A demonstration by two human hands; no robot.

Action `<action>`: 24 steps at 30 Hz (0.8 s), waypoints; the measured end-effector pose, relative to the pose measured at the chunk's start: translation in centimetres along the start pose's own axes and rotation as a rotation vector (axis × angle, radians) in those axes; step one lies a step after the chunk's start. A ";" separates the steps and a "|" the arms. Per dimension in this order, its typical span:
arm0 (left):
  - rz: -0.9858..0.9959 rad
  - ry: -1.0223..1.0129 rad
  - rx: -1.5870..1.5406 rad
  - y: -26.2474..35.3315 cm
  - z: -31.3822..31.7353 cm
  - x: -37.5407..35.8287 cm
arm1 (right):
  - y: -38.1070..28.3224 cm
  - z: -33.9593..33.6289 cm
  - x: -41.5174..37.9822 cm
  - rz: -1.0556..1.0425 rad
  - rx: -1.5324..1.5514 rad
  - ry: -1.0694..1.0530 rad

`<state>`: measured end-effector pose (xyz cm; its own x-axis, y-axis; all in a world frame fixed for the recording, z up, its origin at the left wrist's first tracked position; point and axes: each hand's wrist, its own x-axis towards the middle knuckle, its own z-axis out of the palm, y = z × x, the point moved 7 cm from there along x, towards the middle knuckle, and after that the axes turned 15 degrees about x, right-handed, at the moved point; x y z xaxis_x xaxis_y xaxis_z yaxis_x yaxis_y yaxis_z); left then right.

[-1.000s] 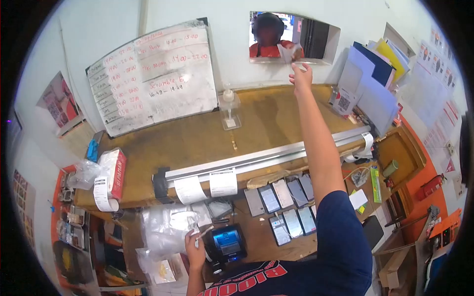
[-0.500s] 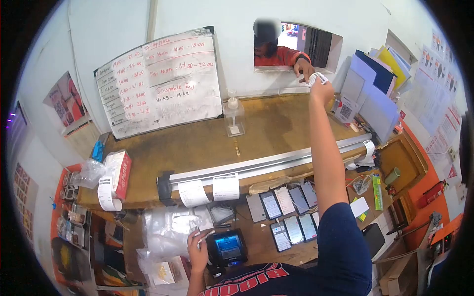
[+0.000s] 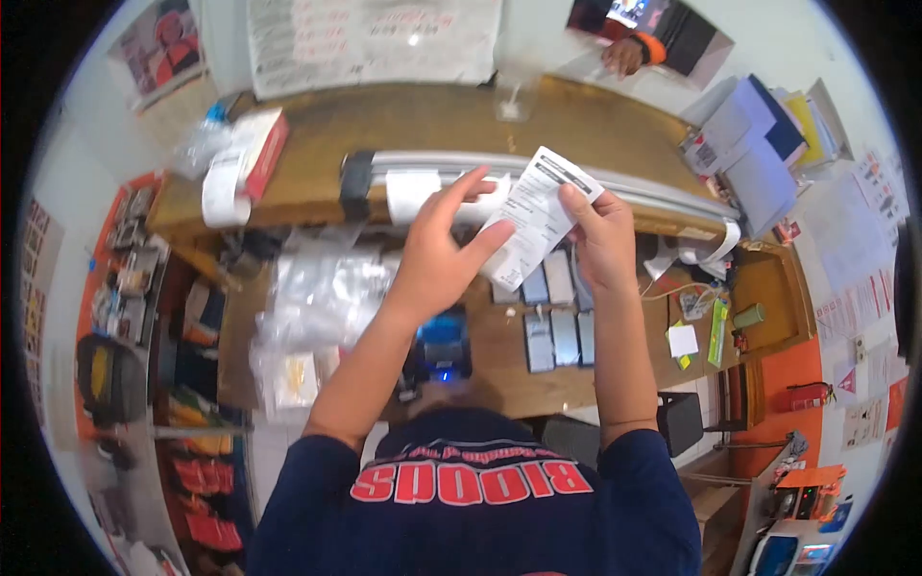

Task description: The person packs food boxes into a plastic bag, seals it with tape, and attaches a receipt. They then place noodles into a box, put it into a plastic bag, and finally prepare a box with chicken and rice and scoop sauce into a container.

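Note:
In my right hand (image 3: 597,235) is a printed paper receipt (image 3: 540,213), pinched near its right edge with the thumb on top. The slip is tilted, its printed side facing up toward me. My left hand (image 3: 444,252) is at the slip's left side with fingers apart, its thumb overlapping the lower left edge of the paper. Beneath the hands, on the lower shelf, lie several phones (image 3: 540,338) and a dark device with a blue screen (image 3: 444,348).
A metal rail (image 3: 663,190) runs along the upper counter's edge (image 3: 317,125), with paper slips hanging from it. Plastic bags (image 3: 322,288) cover the shelf's left part. Another person's hand (image 3: 626,56) shows at the wall opening. A red box (image 3: 267,158) sits at left.
My right hand has drawn back from the wall opening with the receipt. My left hand has risen from beside the device to the slip. The view has tilted downward.

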<state>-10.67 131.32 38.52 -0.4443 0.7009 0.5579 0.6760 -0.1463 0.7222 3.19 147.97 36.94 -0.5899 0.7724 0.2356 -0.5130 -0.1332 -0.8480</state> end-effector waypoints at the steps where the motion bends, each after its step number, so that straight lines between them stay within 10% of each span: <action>1: -0.120 -0.106 -0.176 -1.5 0.8 -0.7 | 1.8 1.2 -1.7 0.043 0.009 0.003; 5: -0.581 -0.193 -0.669 -8.2 0.6 -7.0 | 8.1 3.6 -6.5 0.193 -0.030 -0.049; 14: -0.904 -0.124 -0.523 -17.4 -5.5 -21.3 | 25.4 0.8 -16.9 0.572 -0.160 0.098; 24: -0.633 -0.720 0.030 -24.1 -2.2 -38.2 | 40.7 -2.9 -28.2 0.685 -0.485 0.149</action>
<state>-11.27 106.54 0.73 -0.2716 0.9059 -0.3248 0.4537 0.4182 0.7870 0.78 122.54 -5.56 -0.5668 0.6969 -0.4395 0.2710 -0.3460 -0.8982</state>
